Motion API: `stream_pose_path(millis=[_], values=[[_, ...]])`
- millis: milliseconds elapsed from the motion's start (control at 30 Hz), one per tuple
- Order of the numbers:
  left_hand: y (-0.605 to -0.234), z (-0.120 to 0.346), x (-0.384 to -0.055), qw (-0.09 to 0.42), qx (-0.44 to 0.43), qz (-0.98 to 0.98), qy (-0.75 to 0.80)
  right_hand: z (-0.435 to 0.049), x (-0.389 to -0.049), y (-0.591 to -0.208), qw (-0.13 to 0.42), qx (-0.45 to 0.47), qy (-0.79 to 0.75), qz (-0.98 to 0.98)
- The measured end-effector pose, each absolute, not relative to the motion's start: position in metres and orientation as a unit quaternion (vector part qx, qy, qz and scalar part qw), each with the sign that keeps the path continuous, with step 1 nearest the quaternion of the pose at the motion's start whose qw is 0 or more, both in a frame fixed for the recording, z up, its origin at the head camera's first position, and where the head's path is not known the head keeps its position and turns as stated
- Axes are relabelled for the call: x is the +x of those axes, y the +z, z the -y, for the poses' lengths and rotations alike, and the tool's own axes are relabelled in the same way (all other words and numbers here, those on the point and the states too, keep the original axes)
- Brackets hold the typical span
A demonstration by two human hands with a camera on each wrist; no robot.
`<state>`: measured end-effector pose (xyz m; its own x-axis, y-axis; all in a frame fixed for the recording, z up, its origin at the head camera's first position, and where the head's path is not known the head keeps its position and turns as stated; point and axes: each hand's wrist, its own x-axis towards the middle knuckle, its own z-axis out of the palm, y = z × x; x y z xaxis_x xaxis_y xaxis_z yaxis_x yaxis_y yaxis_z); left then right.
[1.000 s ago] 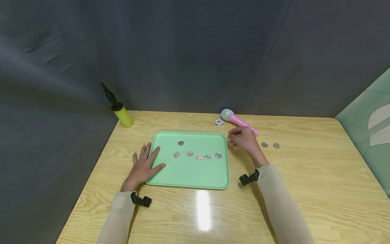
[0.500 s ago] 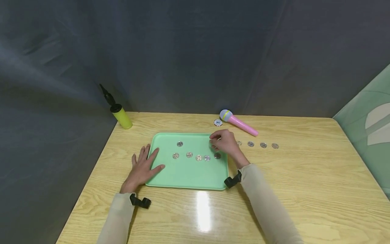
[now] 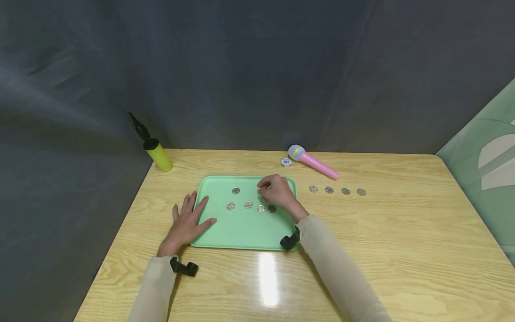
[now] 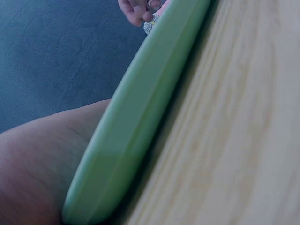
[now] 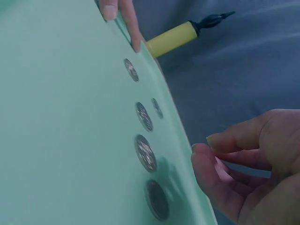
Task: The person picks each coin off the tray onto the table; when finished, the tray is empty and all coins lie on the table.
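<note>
Five coins (image 3: 248,205) show on the tray (image 3: 241,232); the right hand (image 3: 276,191) seems to pinch another, likely for placing: lower, then release. The left hand (image 3: 187,224) rests spread.

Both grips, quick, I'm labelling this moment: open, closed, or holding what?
Left grip: open, spread over the edge of the tray.
Right grip: closed, pinching what looks like a coin, only partly visible.
</note>
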<state>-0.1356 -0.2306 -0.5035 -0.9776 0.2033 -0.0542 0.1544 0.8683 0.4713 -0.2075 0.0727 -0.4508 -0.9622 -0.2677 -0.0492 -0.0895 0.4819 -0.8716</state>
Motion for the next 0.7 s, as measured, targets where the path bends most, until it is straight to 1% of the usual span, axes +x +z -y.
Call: stream_pose_path(millis=[267, 533, 700], values=[[-0.505, 0.232, -0.135, 0.049, 0.092, -0.966, 0.236, -0.054, -0.209, -0.456, 0.083, -0.117, -0.484, -0.863], [-0.506, 0.231, -0.135, 0.051, 0.094, -0.965, 0.239, -0.044, -0.212, -0.463, 0.063, -0.123, -0.471, -0.871], [-0.505, 0.231, -0.136, 0.047, 0.095, -0.966, 0.234, -0.039, -0.214, -0.464, 0.061, -0.124, -0.469, -0.872]])
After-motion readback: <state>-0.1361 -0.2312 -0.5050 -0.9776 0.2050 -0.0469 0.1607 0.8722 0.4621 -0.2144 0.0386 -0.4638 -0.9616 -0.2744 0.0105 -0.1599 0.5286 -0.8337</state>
